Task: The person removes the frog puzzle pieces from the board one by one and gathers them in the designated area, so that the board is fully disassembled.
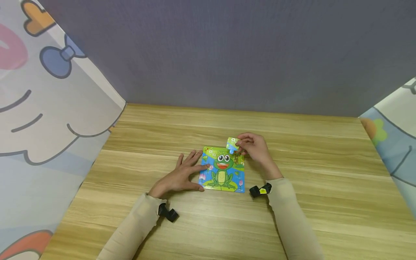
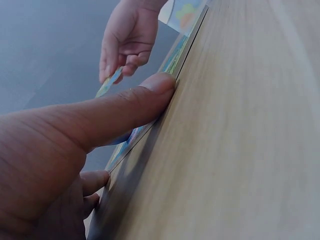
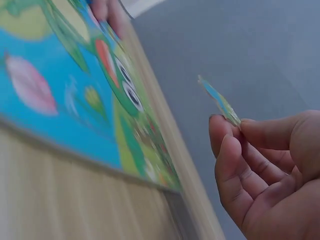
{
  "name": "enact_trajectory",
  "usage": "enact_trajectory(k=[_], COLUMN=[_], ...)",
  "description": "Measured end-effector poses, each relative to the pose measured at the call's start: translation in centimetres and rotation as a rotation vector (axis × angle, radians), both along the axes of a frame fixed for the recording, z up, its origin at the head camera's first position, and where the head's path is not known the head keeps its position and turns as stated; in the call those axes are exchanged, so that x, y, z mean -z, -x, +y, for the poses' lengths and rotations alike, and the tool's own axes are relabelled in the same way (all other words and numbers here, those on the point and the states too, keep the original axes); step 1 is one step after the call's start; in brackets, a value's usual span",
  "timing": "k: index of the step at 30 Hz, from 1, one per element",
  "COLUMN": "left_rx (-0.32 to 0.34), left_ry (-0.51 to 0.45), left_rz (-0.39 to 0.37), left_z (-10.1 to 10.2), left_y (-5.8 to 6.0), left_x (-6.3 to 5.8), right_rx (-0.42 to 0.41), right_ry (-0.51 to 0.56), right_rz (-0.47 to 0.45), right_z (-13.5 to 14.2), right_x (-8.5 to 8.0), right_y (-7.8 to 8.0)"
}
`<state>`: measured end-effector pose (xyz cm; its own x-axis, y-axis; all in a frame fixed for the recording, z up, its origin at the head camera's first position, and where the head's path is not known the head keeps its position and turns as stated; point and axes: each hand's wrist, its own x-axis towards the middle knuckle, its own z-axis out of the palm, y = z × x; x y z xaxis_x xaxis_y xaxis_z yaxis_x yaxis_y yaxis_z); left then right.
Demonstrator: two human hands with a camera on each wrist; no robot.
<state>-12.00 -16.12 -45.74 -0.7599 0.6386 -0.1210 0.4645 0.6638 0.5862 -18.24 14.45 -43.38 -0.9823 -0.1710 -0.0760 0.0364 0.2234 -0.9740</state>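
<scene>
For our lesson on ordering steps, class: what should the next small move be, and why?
Probably lower the puzzle piece: the right hand pinches it, raised, near the far edge of the frog puzzle, whose left side the left hand touches.

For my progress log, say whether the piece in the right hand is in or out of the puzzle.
Out. Both wrist views show the right hand pinching the piece in the air, apart from the puzzle.
</scene>
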Motion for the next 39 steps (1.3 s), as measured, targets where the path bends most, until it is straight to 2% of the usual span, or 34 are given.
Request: enact_trajectory(k=[11,23,31,39], left_rx=[-0.001,-0.001,0.0,-0.003], left_ry=[-0.002,-0.004,0.0,-0.002], left_rz=[0.008,0.005,0.0,-0.004], left_z=[0.0,0.0,0.0,0.0], left_y=[0.0,0.0,0.0,-0.1], left_x=[0.0,0.0,-0.1,-0.1], right_rx=[0.064,0.051,0.073,0.116], right_ry=[-0.027,-0.045,-0.162,-0.31], right_rz=[-0.052,-0.062,-0.076,-0.037], right_z=[4.6,8.8,11.2,11.6], right_x=[0.1,0.4,0.5,0.6], right_y=[0.1,0.0,-0.4,-0.6])
